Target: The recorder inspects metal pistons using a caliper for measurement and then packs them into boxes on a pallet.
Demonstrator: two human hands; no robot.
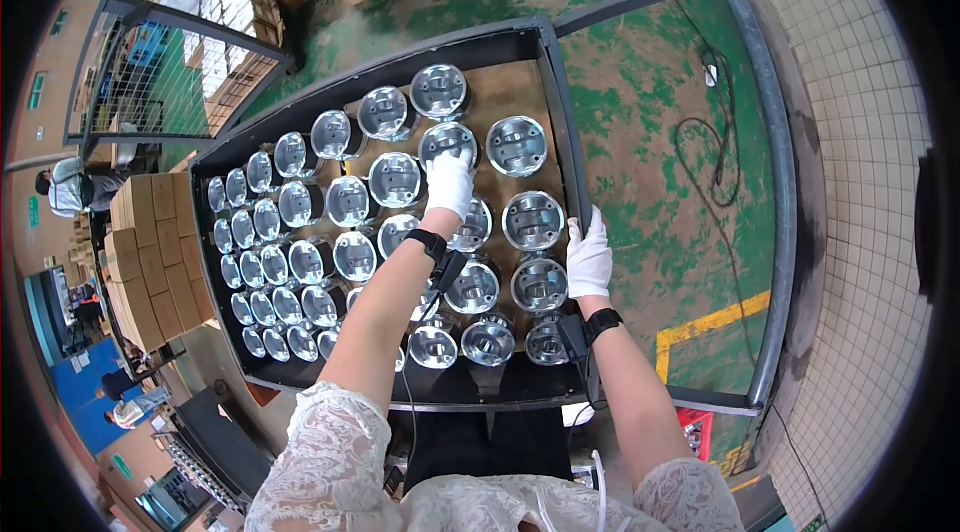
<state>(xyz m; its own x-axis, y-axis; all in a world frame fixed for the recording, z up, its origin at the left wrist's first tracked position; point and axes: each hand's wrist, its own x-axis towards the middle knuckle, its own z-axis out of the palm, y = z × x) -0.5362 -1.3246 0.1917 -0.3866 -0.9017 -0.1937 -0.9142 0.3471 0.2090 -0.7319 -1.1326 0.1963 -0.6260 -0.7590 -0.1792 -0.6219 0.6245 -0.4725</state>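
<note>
Fingers of left hand (pixel 449 182) closing on piston (pixel 447 144); right hand (pixel 588 257) gripping tray rim (pixel 572 172) — should be lifting straight, avoiding neighbours.

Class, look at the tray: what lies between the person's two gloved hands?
In the head view, one shiny metal piston sits on the tray between the left hand and the right hand.

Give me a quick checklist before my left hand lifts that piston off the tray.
1. Left hand on a piston: ok, the glove rests on it.
2. Fingers closed around it: cannot tell, the glove hides the grip.
3. Right hand steadying the tray: ok, it rests at the right rim.
4. Neighbouring pistons upright: ok, those in view are.
5. Gloves on both hands: ok.
6. Wrist cables free of the pistons: cannot tell.
</note>
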